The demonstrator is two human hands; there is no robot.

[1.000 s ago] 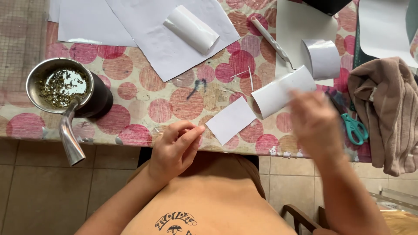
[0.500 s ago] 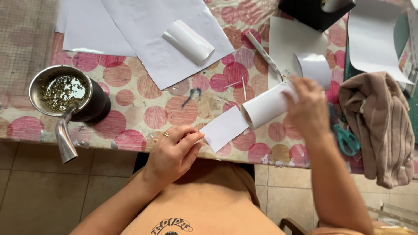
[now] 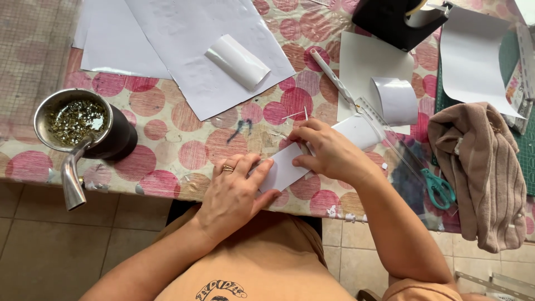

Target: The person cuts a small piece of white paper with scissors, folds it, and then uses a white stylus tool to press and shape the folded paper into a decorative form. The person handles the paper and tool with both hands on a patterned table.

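Observation:
A long white paper strip lies near the table's front edge, its far end curling up into a roll. My left hand, a ring on one finger, presses the strip's near end flat. My right hand lies on the strip's middle, fingers closed over the paper just before the curl. A clear plastic ruler crosses the strip's rolled end. Both hands touch the same piece of paper.
A dark cup of green herb with a metal straw stands at the left. White sheets and a paper roll lie behind, with a craft knife, tape dispenser, teal scissors and beige cloth at right.
My right hand brought the rolled strip down and left, from raised above the table onto its surface. My left hand slid up onto the strip's near end.

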